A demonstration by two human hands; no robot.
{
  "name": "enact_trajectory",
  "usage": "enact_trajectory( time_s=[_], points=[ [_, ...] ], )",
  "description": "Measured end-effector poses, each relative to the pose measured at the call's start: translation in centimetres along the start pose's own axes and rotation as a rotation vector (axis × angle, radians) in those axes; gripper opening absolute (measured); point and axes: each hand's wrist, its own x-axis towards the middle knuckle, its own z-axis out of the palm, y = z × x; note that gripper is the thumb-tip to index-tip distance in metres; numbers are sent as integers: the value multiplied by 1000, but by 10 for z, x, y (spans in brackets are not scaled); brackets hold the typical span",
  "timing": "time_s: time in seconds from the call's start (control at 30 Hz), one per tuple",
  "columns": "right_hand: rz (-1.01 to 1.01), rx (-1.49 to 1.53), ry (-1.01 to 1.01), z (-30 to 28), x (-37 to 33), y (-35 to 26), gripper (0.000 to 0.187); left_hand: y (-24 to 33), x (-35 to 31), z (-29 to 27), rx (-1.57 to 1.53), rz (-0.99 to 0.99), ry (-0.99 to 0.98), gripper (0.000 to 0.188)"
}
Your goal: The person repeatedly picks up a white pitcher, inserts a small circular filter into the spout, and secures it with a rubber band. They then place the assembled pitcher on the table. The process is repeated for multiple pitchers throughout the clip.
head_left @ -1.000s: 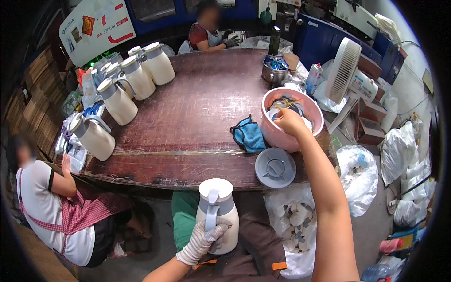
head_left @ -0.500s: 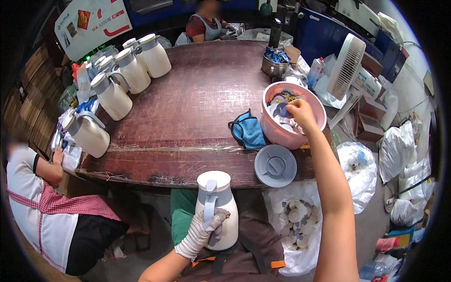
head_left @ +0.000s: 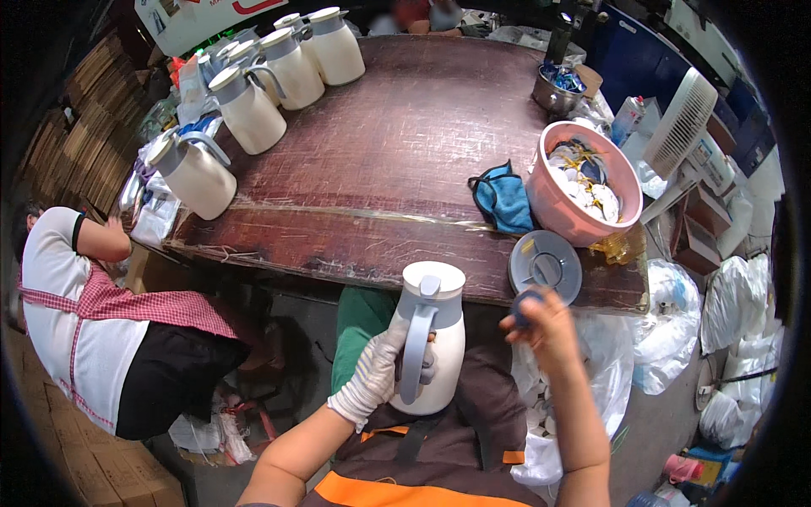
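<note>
With the gloved left hand point(head_left: 380, 372) gripping the white jug point(head_left: 428, 336) upright over the lap, the right hand point(head_left: 545, 325) pinches 1 small dark part point(head_left: 525, 302), which could slip and drop.

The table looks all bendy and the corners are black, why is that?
In the head view, the fisheye lens curves the table's straight front edge and leaves a black ring round the rim. Light falls evenly on the tabletop. The white jug looks sharp, while the right hand is slightly smeared.
</note>
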Motion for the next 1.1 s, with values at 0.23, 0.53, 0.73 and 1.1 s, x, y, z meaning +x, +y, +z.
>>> enact_trajectory(
  time_s=[0.23,0.53,0.73,1.1],
  points=[
    [-3,-284,-133,70,-15,81,26,5,-3,-12,262,120,-41,33],
    [76,-106,-170,50,-11,46,26,21,-3,-13,307,343,282,21],
    [-102,398,-359,58,-11,32,20,37,-3,6,298,503,282,18],
    [-929,-1021,-315,99,-13,13,54,32,-31,27,712,911,100,25]
  ],
)
